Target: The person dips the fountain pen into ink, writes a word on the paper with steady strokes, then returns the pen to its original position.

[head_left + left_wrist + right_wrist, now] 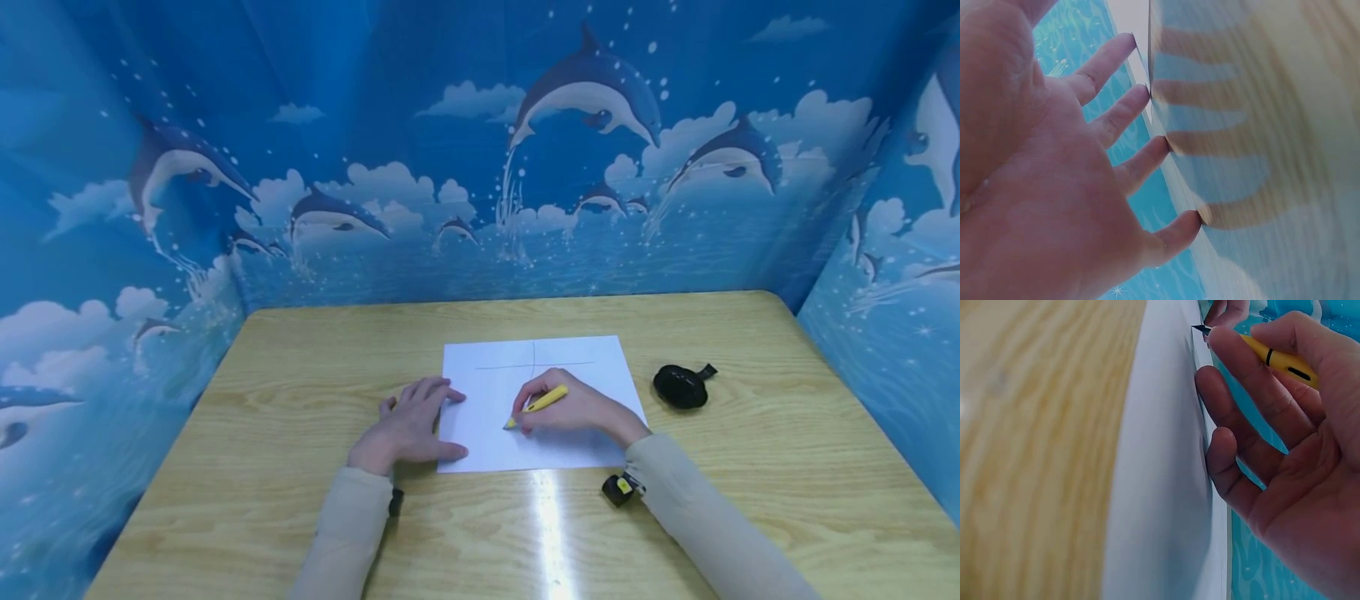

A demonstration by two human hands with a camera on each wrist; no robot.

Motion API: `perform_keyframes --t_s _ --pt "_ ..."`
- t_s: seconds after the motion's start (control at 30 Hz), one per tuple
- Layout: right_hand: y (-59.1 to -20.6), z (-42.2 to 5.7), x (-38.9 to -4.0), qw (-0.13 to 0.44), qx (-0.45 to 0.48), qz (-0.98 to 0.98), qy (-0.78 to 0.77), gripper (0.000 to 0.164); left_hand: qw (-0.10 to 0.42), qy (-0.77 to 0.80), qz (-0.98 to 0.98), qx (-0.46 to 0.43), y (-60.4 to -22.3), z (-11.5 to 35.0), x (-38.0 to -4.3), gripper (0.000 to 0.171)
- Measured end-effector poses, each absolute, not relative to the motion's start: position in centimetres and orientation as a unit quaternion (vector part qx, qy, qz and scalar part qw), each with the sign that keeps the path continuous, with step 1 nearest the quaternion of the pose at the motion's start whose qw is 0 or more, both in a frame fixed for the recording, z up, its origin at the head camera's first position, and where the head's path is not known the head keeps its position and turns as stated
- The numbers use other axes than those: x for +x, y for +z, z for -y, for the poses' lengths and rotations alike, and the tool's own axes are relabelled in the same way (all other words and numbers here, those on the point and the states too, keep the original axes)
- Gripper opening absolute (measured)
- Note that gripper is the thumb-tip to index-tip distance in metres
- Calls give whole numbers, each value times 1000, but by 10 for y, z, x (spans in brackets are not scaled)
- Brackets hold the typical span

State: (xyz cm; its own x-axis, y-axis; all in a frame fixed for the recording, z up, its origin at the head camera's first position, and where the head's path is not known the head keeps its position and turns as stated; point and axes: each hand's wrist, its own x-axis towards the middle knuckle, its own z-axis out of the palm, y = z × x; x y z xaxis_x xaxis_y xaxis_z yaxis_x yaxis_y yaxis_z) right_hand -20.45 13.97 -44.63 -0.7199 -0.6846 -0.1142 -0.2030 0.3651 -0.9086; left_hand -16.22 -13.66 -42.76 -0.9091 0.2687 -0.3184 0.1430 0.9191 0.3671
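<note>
A white sheet of paper [480, 417] lies on the table, with a long thin horizontal line and a vertical line crossing near its top. My right hand [566, 404] pinches a yellow fountain pen [551, 397] between thumb and fingers, its nib down at the paper left of the hand. In the right wrist view the pen [1291, 365] shows a dark pointed nib, and the other fingers curve loosely below it. My left hand [408, 425] rests with spread fingers at the sheet's left edge. Its fingertips [1191, 222] touch the tabletop in the left wrist view.
To the right of the paper lies a shiny black rounded object [681, 387] with a short tab. The wooden table [300, 383] ends at a blue dolphin-print curtain [420, 233] at the back and sides. A small black wrist camera [617, 490] hangs beneath the right sleeve.
</note>
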Motion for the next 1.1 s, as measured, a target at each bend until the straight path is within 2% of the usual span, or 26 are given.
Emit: perform_keyframes --t_s 0.4,1.1 --pt "-444 -135 -201 254 -291 -782 -489 6 182 172 -962 109 -428 136 -162 70" --pt "-444 -127 -198 258 -322 -778 -473 8 180 172 -962 110 -430 137 -164 70"
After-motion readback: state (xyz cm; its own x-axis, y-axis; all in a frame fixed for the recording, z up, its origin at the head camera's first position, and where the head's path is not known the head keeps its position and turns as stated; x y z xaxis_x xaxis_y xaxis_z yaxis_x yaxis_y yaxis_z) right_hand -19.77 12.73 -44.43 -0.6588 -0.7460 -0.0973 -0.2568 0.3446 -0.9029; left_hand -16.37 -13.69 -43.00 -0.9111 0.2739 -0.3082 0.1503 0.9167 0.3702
